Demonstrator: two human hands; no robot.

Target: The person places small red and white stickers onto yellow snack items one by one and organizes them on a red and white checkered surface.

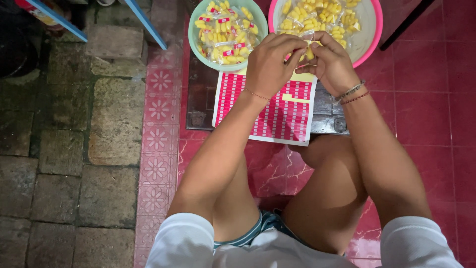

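Observation:
My left hand [270,62] and my right hand [331,64] meet above a sheet of small red stickers [277,111], both pinching a small clear packet of yellow snack pieces [306,48]. The packet hangs between my fingertips, partly hidden by them. Just beyond my left hand stands a green bowl [194,37] filled with several sealed packets, each bearing a red sticker. Beyond my right hand stands a pink bowl [373,34] holding several packets of the same yellow pieces, with no stickers visible.
The sticker sheet lies on a dark metal plate [198,101] on the red tiled floor [426,114]. My bare knees are under my arms. Mossy stone paving [74,139] lies to the left, with blue-edged legs [144,22] at the top left.

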